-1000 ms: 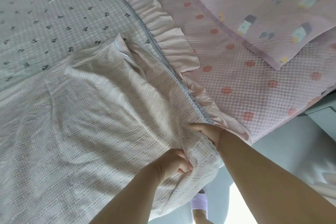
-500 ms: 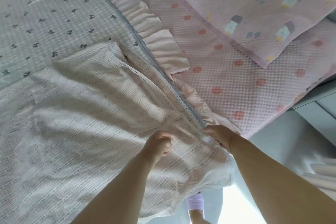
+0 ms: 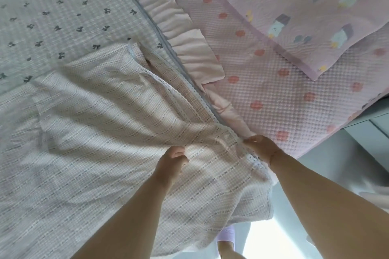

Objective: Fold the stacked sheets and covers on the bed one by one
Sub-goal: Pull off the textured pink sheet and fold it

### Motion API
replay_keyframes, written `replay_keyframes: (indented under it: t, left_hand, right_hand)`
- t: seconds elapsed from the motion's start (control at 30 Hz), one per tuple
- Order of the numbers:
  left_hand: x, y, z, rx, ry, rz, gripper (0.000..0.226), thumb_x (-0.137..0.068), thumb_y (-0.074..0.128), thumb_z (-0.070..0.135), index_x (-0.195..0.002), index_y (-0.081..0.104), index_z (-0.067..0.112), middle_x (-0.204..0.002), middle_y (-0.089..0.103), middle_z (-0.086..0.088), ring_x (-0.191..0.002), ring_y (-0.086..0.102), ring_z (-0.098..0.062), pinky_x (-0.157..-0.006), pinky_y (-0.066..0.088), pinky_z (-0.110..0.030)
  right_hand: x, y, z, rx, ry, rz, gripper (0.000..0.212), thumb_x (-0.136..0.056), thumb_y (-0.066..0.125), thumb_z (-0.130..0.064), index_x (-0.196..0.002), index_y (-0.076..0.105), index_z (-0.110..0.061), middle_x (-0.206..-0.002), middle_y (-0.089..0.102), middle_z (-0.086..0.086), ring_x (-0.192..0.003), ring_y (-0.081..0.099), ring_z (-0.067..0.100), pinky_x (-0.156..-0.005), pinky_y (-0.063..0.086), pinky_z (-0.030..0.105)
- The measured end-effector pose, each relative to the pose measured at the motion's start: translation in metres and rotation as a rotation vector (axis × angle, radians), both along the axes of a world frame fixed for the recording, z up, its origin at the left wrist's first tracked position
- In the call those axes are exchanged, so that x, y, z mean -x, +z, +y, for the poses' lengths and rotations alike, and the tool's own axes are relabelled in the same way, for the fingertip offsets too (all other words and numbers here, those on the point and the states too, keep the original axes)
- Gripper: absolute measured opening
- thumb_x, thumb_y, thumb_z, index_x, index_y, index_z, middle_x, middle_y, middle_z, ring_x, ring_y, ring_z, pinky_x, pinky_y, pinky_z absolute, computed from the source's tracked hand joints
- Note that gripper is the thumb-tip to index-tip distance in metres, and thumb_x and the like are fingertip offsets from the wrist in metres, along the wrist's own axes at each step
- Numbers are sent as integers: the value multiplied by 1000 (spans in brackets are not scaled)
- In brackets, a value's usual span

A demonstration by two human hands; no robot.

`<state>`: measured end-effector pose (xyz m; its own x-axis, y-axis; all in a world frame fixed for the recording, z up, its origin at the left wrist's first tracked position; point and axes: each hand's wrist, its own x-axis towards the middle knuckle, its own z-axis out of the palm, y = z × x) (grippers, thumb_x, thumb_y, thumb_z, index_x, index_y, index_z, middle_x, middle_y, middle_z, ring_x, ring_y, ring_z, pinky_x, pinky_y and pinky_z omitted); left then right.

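Hands point(image 3: 172, 160) shifted up — fingers point(image 3: 255, 143) pinching sheet point(image 3: 109, 132) edge

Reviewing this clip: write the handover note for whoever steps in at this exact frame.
Left hand pinches the cream waffle-weave cover mid-fabric.
Right hand grips its lace-trimmed edge at the bed's near side.
The cover lies rumpled, partly doubled over, on the bow-print sheet with the pink ruffle.
The pink dotted quilt and the cartoon-print cover lie to the right.
Left: finish this fold, then fold the others.
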<state>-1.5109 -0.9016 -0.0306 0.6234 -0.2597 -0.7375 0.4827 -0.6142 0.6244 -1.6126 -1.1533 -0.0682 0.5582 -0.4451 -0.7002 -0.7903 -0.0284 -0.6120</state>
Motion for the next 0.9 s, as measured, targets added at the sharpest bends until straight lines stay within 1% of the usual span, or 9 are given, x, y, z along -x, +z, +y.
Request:
replay_keyframes:
  t: [0.03,0.1,0.17,0.27,0.43,0.53,0.73,0.8,0.9]
  left_hand:
    - [1,-2,0,-1,-8,4,39,-87,58,9,-126,57,18,-122,58,0,-109,57,-16,-97,49,-42]
    - [6,-4,1,-14,-24,11,38,-87,59,10,-124,57,19,-122,58,-1,-111,56,-18,-100,48,-44]
    - [13,-5,2,-36,-48,21,38,-84,61,14,-122,58,19,-122,59,-2,-112,56,-19,-101,47,-45]
    - [25,-7,5,-54,-110,38,48,-75,61,24,-122,59,20,-119,60,0,-112,56,-19,-102,46,-47]
    - [47,-5,10,-29,-193,45,35,-85,59,18,-119,60,22,-116,60,3,-107,57,-15,-97,49,-44]
    - [63,1,12,-5,-239,36,44,-75,59,27,-118,60,23,-113,62,2,-100,61,-14,-92,52,-40]
    - [98,9,13,47,-273,38,54,-61,57,32,-112,62,19,-106,66,-2,-99,63,-19,-91,53,-41]
    - [108,13,18,50,-292,22,53,-60,57,32,-110,62,19,-107,65,-1,-99,63,-18,-94,52,-41]
    - [114,14,28,39,-273,-1,51,-61,60,31,-110,63,19,-105,64,2,-97,61,-14,-94,51,-41]
  right_hand:
    - [6,-2,-2,-59,41,52,49,-80,72,-41,-111,62,-4,-92,61,17,-74,51,16,-63,40,24]
    - [25,-6,-5,-90,236,197,82,-58,82,-58,-124,57,-16,-110,64,0,-100,58,17,-89,45,33]
    - [46,-11,-4,-81,394,309,101,-50,86,-56,-136,49,-17,-130,56,-2,-123,49,21,-107,36,38]
    - [77,-12,1,-66,403,376,83,-69,82,-35,-137,46,-5,-137,49,6,-126,45,24,-108,37,37]
    - [115,-3,11,-81,168,235,39,-87,65,-37,-114,63,-8,-121,60,11,-113,55,27,-102,45,42]
    - [129,6,29,76,258,209,37,-94,53,-38,-110,64,-7,-110,63,11,-106,57,28,-96,45,38]
    - [155,28,27,298,512,325,35,-93,53,-42,-94,63,-8,-96,61,7,-92,56,23,-83,43,32]
    - [155,34,20,444,507,333,20,-92,56,-35,-100,57,-17,-105,59,6,-98,54,22,-83,41,28]
    - [152,34,22,533,498,375,31,-92,60,-26,-121,56,-15,-124,58,4,-117,53,24,-97,41,30]
